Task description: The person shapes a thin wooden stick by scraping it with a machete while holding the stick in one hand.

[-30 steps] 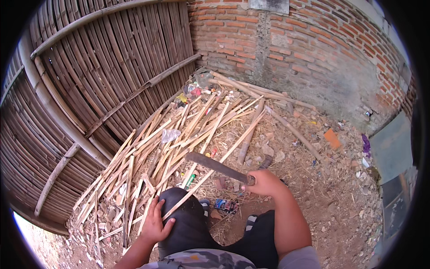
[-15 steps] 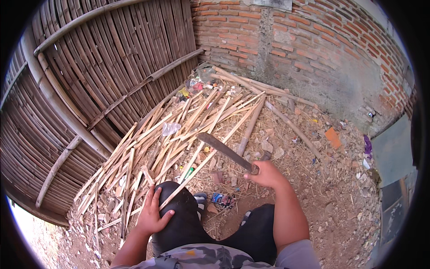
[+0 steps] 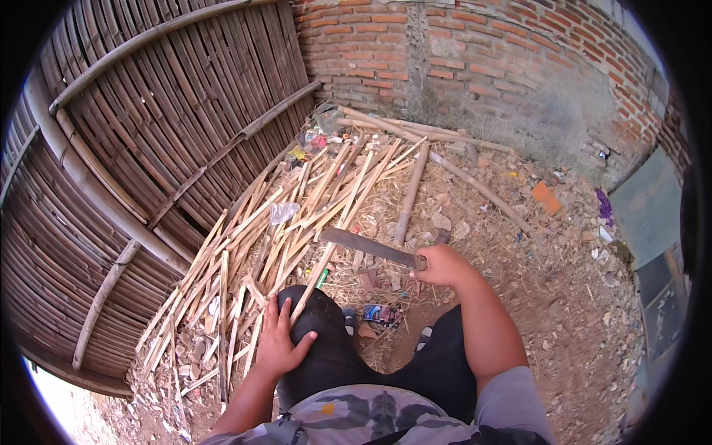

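Observation:
My right hand [image 3: 443, 265] grips the handle of a machete [image 3: 369, 245], its dark blade pointing left, almost level, above the ground and the ends of several split bamboo strips. My left hand [image 3: 283, 345] lies with fingers apart on my left knee, in black trousers. A pale bamboo strip [image 3: 314, 282] crosses the knee beside the fingertips and runs forward to the pile. The heap of bamboo strips [image 3: 241, 239] spreads ahead and to the left, its pieces lying over one another at different angles.
A slatted bamboo wall [image 3: 185, 96] closes the left side, a brick wall [image 3: 356, 55] the far side. Round bamboo poles [image 3: 412, 194] lie beyond the strips. A clear plastic bag [image 3: 283, 213], a green lighter-like object [image 3: 322, 279] and rubble litter the ground. Grey panels [image 3: 647, 204] lean at right.
The machete blade has dropped from an upward slant to nearly level. The strip over my knee has swung steeper, its far part now further left. My left hand stays on the knee.

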Demonstrator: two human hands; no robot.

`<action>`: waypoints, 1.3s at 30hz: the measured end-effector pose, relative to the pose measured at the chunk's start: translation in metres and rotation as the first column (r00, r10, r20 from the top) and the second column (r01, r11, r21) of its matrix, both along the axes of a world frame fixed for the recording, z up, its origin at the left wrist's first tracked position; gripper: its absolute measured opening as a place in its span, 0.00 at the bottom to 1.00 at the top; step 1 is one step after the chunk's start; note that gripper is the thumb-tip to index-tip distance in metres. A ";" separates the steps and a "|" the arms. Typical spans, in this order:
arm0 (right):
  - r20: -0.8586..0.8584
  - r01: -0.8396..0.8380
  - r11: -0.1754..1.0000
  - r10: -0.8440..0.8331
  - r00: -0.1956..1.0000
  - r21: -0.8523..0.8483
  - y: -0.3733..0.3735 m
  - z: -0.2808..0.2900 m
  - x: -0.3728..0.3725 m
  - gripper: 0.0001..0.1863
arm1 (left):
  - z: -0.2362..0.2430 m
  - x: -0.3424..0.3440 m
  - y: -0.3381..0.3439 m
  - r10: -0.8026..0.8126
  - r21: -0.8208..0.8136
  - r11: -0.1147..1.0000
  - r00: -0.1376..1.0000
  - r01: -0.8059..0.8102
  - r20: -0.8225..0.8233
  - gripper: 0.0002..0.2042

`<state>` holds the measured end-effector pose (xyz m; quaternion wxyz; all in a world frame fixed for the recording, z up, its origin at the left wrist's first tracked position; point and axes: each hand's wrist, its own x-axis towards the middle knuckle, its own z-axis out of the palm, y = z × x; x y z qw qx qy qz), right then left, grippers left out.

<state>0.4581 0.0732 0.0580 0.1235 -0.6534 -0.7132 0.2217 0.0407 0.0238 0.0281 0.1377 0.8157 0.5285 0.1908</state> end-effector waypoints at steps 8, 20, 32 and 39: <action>0.027 -0.112 0.994 0.111 0.993 0.004 0.002 0.004 -0.021 0.22 | -0.018 -0.019 0.016 -0.100 0.056 0.994 0.988 0.094 0.119 0.36; 0.009 0.001 0.996 -0.002 1.000 0.088 0.003 0.007 0.001 0.19 | -0.002 -0.045 -0.026 0.281 0.006 0.958 0.940 -0.285 -0.192 0.19; 0.131 -0.089 0.996 0.089 0.987 -0.005 0.013 -0.011 -0.008 0.18 | -0.001 -0.041 -0.016 0.120 -0.382 0.919 0.992 -0.095 0.044 0.23; 0.150 -0.166 0.986 0.160 0.976 0.031 0.008 -0.007 -0.029 0.20 | -0.014 -0.044 -0.027 0.155 -0.251 0.958 0.987 -0.137 0.053 0.23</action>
